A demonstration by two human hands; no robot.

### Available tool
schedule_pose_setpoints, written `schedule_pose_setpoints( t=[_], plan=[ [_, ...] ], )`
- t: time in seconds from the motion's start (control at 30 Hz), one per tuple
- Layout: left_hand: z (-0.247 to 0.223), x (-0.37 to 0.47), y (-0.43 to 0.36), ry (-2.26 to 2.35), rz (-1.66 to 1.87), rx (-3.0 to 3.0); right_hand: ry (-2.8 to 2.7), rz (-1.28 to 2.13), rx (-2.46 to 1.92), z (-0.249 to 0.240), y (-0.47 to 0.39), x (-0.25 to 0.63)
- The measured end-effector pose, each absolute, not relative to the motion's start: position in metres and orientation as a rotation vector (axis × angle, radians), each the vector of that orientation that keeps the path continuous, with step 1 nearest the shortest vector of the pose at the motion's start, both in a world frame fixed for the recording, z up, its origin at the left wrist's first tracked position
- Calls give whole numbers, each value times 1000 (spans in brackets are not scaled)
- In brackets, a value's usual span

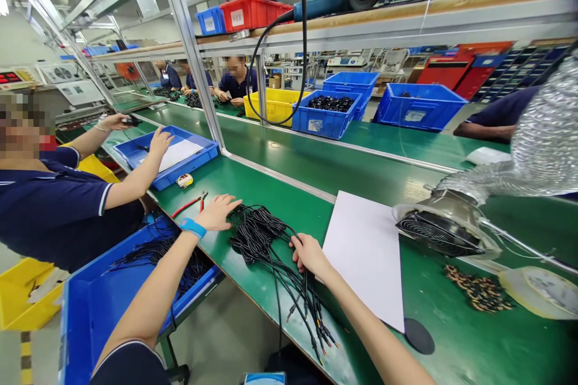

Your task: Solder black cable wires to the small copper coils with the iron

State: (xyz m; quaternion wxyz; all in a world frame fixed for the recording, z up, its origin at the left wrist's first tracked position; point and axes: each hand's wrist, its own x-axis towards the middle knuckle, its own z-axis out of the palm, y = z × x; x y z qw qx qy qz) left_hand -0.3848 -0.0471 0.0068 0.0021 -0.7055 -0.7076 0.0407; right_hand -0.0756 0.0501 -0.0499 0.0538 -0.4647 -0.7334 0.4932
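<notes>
While left hand (pixel 218 212) lies flat, right hand (pixel 309 255) pinches glossy black cables (pixel 262 237)

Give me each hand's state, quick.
Left hand: open, flat on the cable bundle.
Right hand: fingers curled on the cables, apparently gripping them.

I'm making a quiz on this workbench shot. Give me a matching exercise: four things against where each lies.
Things:
1 left hand
2 right hand
3 red-handled pliers
4 white sheet

Places:
A right of the cable bundle
B on the bundle's right edge
C on the bundle's left end
D left of the left hand

Pairs: 1-C, 2-B, 3-D, 4-A
</notes>
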Motion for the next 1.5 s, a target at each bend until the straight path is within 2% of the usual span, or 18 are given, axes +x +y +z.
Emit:
schedule_pose_setpoints(
  t=[0.07,0.2,0.27,0.4,0.5,0.63,0.73,0.9,1.07,1.2,1.5],
  plan=[
    [28,-383,-52,-2310,140,-2314,-2240,1516,-1393,-51,49,-74],
    [44,-342,-41,-2015,-355,-2462,-2269,1399,-1374,-51,46,-76],
    [39,-319,-28,-1899,-444,-2598,-2278,1262,-1362,-48,45,-75],
    [28,-305,-4,-1813,-400,-2830,-2270,1036,-1303,-38,42,-67],
    [27,-310,6,-1838,-217,-2803,-2240,1010,-1235,-34,42,-62],
    [33,-306,14,-1796,131,-2672,-2179,1113,-1112,-34,47,-60],
    [43,-301,19,-1697,216,-2660,-2117,1171,-1037,-31,51,-57],
    [56,-299,33,-1659,18,-2487,-2017,1164,-1006,-25,54,-51],
    [23,-297,52,-1716,15,-2485,-2025,1204,-1093,-33,53,-47],
    [-3,-300,53,-1809,26,-2592,-2072,1358,-1170,-39,44,-43],
    [-16,-295,38,-1833,-138,-2539,-2016,1760,-1306,-31,17,13]
  ],
)
